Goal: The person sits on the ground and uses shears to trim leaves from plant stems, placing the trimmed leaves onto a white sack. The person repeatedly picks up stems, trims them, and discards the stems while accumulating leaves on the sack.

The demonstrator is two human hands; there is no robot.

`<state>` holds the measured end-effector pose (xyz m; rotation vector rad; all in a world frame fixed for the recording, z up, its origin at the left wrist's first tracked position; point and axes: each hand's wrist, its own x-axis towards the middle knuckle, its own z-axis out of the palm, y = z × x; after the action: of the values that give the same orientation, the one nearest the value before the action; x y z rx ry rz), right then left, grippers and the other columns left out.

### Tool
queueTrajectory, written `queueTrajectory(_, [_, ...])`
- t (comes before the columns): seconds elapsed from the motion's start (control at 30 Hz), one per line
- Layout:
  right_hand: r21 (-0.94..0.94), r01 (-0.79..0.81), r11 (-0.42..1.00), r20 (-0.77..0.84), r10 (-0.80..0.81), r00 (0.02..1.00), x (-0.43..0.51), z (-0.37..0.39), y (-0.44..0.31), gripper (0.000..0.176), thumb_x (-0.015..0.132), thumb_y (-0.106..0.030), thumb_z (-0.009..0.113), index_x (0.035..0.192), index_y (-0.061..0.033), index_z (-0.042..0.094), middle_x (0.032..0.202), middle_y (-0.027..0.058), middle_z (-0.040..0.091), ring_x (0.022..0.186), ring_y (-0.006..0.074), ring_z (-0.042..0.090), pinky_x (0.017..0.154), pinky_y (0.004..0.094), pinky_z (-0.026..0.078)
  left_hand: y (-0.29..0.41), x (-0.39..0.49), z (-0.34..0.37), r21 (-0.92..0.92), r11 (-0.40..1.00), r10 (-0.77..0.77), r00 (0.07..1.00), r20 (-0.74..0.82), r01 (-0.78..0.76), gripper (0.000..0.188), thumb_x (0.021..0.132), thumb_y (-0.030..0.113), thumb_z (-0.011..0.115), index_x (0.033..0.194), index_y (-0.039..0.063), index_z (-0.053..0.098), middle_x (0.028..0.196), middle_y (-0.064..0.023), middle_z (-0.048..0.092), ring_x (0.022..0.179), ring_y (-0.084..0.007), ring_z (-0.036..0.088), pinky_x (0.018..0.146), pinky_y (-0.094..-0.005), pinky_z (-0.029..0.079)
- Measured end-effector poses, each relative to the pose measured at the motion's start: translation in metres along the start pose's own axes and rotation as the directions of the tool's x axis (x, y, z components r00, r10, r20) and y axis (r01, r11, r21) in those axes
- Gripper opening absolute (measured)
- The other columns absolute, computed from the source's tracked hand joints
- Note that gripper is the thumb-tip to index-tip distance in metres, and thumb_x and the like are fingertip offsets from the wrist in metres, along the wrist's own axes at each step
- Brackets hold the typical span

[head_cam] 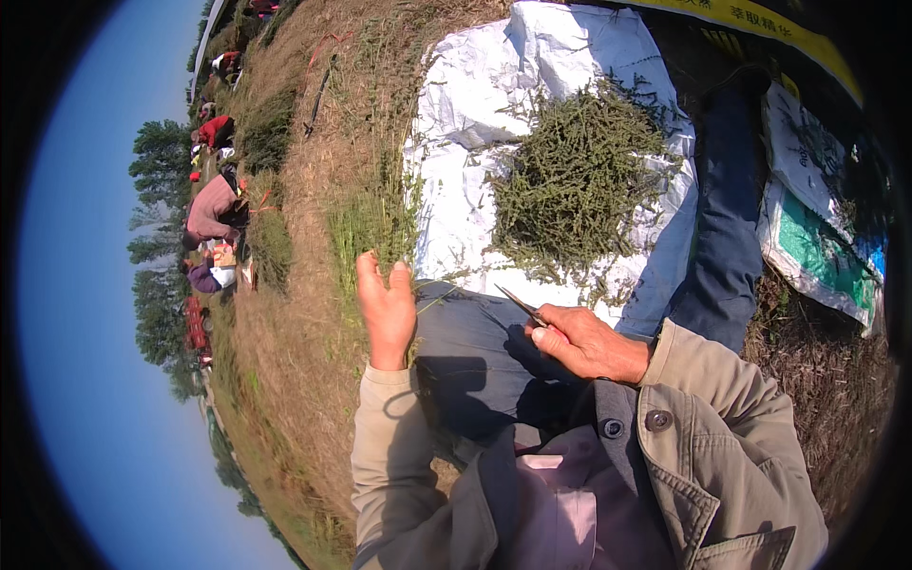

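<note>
My right hand [588, 343] grips a pair of scissors [524, 306] with red handles above my lap; the blades point up and to the left. Toward the left, my left hand [388, 306] has its thumb and fingers apart at the near end of green plant stalks [367, 224]; whether it touches them I cannot tell. A heap of cut green plant tips [581, 178] lies on a creased white woven sheet [456, 92] in front of me. Small loose sprigs are scattered around the heap. My leg in dark blue trousers [723, 214] stretches along the sheet's right edge.
White and green woven sacks [819, 249] lie at the right. A yellow banner [734, 14] bearing writing runs across the top right. Dry stubble and bundled plants [269, 242] cover the ground at left, where several people [214, 206] bend or sit, with a red vehicle [196, 324] nearby.
</note>
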<state>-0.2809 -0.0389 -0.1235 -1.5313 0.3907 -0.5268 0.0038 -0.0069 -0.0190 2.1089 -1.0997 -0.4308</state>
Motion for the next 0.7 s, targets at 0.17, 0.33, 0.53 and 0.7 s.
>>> queueTrajectory(0.17, [0.157,-0.019,0.987,-0.085,0.032,0.996,0.012,0.016,0.006,0.044,0.106,-0.038,0.046,0.091,0.0029,0.052,0.069,0.0213,0.052,0.064,0.0363,0.051,0.064,0.0467,0.043,0.01,0.0,0.003,0.005,1.0,-0.012,1.0,0.004,0.012,0.035,0.098,0.004,0.058,0.127,-0.009,0.045,0.113,-0.014,0.056,0.104,-0.0176,0.053,0.092,-0.032,0.046])
queueTrajectory(0.33, [0.158,-0.097,0.983,-0.082,0.111,0.99,0.024,0.011,0.004,0.042,0.106,-0.037,0.046,0.096,0.002,0.056,0.071,0.0135,0.059,0.067,0.0266,0.058,0.066,0.0408,0.047,0.007,-0.001,0.004,-0.009,0.999,0.035,0.999,-0.006,-0.035,0.031,0.098,0.002,0.057,0.125,-0.008,0.045,0.111,-0.0131,0.054,0.102,-0.0169,0.052,0.089,-0.032,0.047])
queueTrajectory(0.53, [0.244,-0.115,0.963,-0.115,0.147,0.983,0.04,0.01,-0.012,0.047,0.105,-0.039,0.047,0.082,0.002,0.05,0.062,0.0143,0.048,0.057,0.0257,0.049,0.06,0.0444,0.043,0.011,-0.001,0.009,0.062,0.992,0.106,0.994,0.005,-0.106,0.031,0.098,0.002,0.057,0.125,-0.007,0.045,0.111,-0.0123,0.054,0.102,-0.0169,0.052,0.089,-0.0311,0.046])
queueTrajectory(0.7, [0.235,0.01,0.972,-0.403,0.088,0.911,0.046,0.007,0.014,0.042,0.106,-0.034,0.049,0.078,-0.0023,0.049,0.059,0.0021,0.041,0.052,0.0123,0.04,0.051,0.0362,0.038,0.018,0.0,0.01,-0.027,0.998,-0.046,0.998,0.049,0.048,0.028,0.097,0.001,0.058,0.122,-0.006,0.046,0.101,-0.0082,0.054,0.092,-0.0135,0.051,0.079,-0.0281,0.046])
